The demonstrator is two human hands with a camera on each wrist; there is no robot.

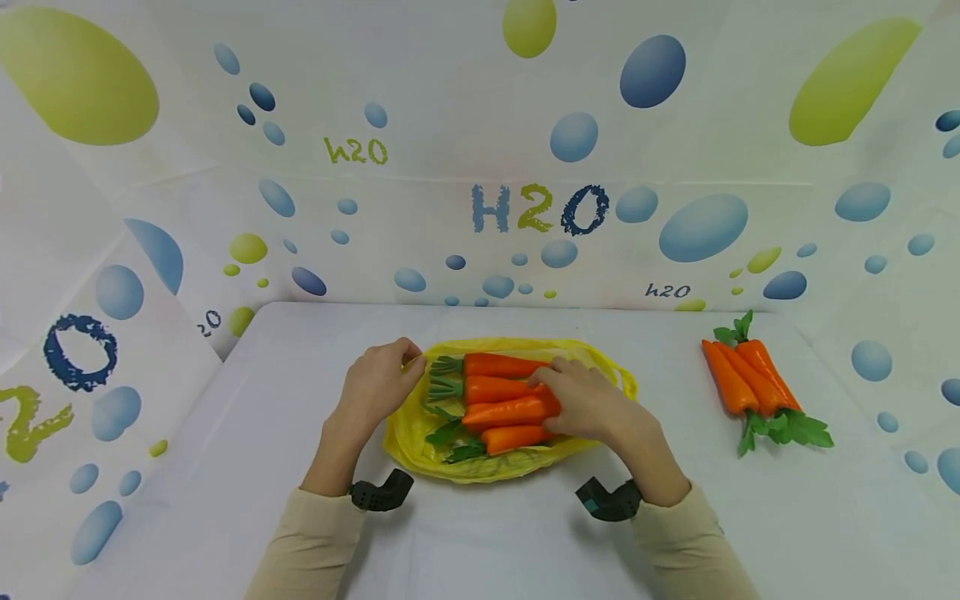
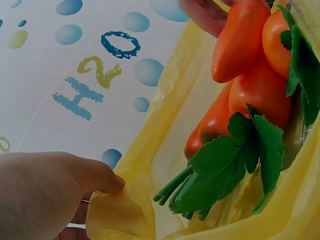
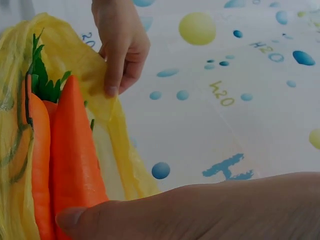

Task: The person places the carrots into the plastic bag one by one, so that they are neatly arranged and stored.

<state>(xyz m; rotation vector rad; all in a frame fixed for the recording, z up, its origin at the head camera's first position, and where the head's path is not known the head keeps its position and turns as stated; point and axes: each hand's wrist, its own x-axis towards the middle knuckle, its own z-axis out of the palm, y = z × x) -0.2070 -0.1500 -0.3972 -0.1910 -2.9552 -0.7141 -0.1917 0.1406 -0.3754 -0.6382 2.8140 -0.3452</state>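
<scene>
- Carrots [image 1: 498,389], four that I can count, lie together in the yellow bag [image 1: 480,472], which sits open on the desk [image 1: 487,550].
- Left grip [image 1: 378,381] pinches the bag's edge between thumb and fingers.
- Right grip [image 1: 588,402] clasps one carrot [image 1: 506,413] near its tip.
- Three more carrots [image 1: 752,379] lie bunched outside it, off to the right.

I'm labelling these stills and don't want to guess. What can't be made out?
- Head view: some ends of the carrots in the yellow bag, hidden behind the right hand.
- Head view: the bag's floor beneath the carrots, which cover it.
- Left wrist view: most of the right hand, cut off by the top edge.
- Right wrist view: the carrots' lower ends, cut off by the bottom edge.
</scene>
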